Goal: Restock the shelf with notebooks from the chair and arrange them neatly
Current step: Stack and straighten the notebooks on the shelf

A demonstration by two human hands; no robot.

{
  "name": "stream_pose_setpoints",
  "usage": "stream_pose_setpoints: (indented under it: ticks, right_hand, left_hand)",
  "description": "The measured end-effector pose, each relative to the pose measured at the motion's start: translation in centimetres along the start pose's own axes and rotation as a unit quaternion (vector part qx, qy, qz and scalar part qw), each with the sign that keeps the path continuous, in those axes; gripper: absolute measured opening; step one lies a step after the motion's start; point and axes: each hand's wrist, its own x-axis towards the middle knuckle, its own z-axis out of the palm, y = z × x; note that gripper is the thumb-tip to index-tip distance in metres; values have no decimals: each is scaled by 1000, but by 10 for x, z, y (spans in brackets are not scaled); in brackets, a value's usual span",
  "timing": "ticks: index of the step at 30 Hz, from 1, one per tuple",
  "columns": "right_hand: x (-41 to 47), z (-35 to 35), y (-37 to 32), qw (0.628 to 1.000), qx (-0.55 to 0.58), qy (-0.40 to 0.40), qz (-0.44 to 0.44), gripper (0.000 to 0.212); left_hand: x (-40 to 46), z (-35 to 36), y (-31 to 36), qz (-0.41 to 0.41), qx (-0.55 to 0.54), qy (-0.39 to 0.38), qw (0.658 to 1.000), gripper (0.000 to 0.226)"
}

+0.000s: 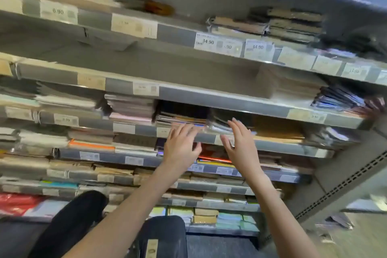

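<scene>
Two bare hands raised in front of a grey metal shelf (230,101) stacked with wrapped notebooks.

The left hand (181,148) has its fingers straight and spread, the tips at the front edge of the shelf tier just below a flat pile of dark-covered notebooks in clear film (182,116); it holds nothing. The right hand (240,144) is likewise spread wide, thumb out, its fingertips at a neighbouring stack of plastic-wrapped notebooks (222,123) on the same tier (the picture is too blurred to tell whether they touch the wrap), and it too grips nothing. To the right of that stack lies a pile of mustard-brown notebooks (276,130). White price labels (217,45) line the tier edges above. Both forearms are bare, and dark trouser knees (69,224) show at the bottom.
</scene>
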Motion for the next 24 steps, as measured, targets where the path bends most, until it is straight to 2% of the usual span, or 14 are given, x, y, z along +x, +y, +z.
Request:
stream_pose_setpoints:
  ticks: [4, 8, 11, 15, 21, 24]
  right_hand:
    - [-56, 56, 8, 996, -4, -87, 11, 52]
    - [-112, 124, 20, 989, 25, -148, 7, 50]
    - [-156, 184, 32, 978, 23, -206, 4, 49]
    - [-219, 258, 48, 954, 37, -297, 30, 52]
    - [-292, 346, 72, 897, 24, -436, 62, 65]
    - [-310, 379, 84, 880, 31, -465, 84, 72]
  left_hand:
    - [-82, 59, -35, -69, 2, -85, 994, 49]
    - [-163, 114, -80, -143, -24, -137, 980, 50]
    - [-220, 153, -111, -204, -16, -197, 959, 57]
    - [-289, 196, -130, -255, -19, -256, 932, 53]
    - [-357, 254, -148, -272, -15, -327, 905, 52]
    - [-382, 276, -156, -228, 44, -339, 912, 45]
